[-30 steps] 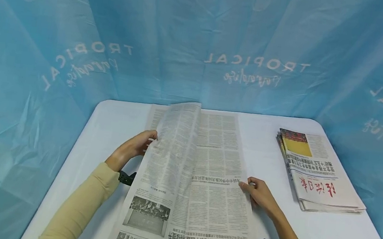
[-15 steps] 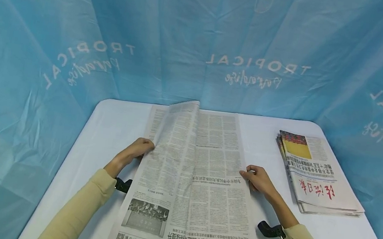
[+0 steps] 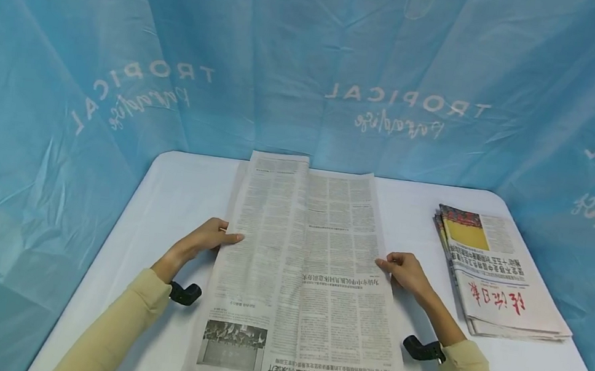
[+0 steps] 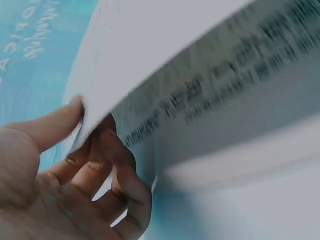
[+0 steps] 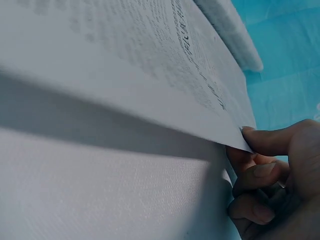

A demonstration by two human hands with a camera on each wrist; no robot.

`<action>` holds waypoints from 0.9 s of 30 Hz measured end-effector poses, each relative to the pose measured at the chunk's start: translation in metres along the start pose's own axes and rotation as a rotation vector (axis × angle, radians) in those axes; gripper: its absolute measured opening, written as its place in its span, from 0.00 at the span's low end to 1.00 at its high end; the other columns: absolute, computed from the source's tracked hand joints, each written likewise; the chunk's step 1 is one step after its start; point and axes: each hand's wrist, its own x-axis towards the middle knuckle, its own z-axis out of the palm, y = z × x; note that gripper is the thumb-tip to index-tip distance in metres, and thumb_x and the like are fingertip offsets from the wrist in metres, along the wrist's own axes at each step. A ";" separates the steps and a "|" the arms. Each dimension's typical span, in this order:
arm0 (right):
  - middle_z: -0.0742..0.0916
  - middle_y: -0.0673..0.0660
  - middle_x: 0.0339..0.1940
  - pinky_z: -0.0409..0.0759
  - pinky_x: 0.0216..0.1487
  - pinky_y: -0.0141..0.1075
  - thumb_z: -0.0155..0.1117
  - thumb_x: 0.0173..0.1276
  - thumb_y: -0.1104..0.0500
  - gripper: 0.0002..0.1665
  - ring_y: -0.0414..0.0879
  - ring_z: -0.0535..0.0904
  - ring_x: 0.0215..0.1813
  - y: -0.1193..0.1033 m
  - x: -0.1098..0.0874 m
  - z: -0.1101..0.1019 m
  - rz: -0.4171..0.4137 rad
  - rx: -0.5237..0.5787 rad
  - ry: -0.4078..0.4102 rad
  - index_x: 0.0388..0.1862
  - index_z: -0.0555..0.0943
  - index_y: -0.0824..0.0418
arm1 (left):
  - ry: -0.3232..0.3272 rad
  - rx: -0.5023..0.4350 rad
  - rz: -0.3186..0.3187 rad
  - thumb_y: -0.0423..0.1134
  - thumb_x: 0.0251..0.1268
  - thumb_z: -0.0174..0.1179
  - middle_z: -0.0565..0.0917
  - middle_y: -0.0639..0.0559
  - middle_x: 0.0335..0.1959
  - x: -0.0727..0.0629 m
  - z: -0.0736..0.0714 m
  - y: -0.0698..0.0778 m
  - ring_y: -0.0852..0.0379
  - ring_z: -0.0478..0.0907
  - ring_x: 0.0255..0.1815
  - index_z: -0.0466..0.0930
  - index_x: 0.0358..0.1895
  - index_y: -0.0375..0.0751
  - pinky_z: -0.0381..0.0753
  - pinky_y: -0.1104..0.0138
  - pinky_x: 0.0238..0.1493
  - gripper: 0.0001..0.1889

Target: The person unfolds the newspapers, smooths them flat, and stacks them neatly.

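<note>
A tall spread newspaper (image 3: 337,314) lies lengthwise on the white table, its print upside down in the head view. My left hand (image 3: 208,235) pinches its left edge; in the left wrist view the thumb is on top of the lifted newspaper sheet (image 4: 165,40) and the fingers are beneath it. At the right edge, my right hand (image 3: 404,271) pinches the paper between thumb and fingers. The right wrist view shows that newspaper edge (image 5: 150,100) raised above the tabletop, casting a shadow. Along the middle runs a crease, with the left page's far end standing slightly higher.
A stack of folded newspapers (image 3: 504,273) lies at the table's right side. Behind and beside the white table (image 3: 180,189) hangs a blue curtain (image 3: 291,55) with white lettering. Each wrist carries a black camera mount (image 3: 185,293).
The left page has gone from curled over to flatter and wider, its far corner shifting left. My left hand has moved slightly down; my right hand has moved slightly up.
</note>
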 end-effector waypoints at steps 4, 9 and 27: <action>0.75 0.48 0.15 0.62 0.18 0.33 0.63 0.70 0.54 0.16 0.40 0.64 0.16 0.000 0.001 -0.001 -0.017 -0.038 -0.008 0.29 0.76 0.65 | 0.018 0.105 -0.005 0.38 0.70 0.59 0.86 0.48 0.27 -0.002 -0.001 -0.003 0.61 0.73 0.21 0.79 0.50 0.25 0.67 0.67 0.27 0.16; 0.74 0.49 0.14 0.62 0.19 0.32 0.64 0.69 0.55 0.16 0.41 0.64 0.16 0.001 0.004 -0.003 -0.048 -0.098 -0.009 0.26 0.74 0.64 | 0.034 0.176 -0.004 0.35 0.66 0.63 0.87 0.39 0.32 -0.005 -0.004 -0.005 0.60 0.81 0.25 0.77 0.49 0.22 0.74 0.69 0.28 0.17; 0.65 0.47 0.12 0.58 0.21 0.32 0.63 0.69 0.56 0.20 0.41 0.60 0.17 0.004 0.003 -0.008 -0.165 -0.292 0.084 0.19 0.69 0.60 | 0.132 0.402 -0.040 0.39 0.61 0.67 0.85 0.37 0.35 -0.022 -0.029 -0.019 0.50 0.82 0.34 0.78 0.49 0.21 0.79 0.61 0.36 0.22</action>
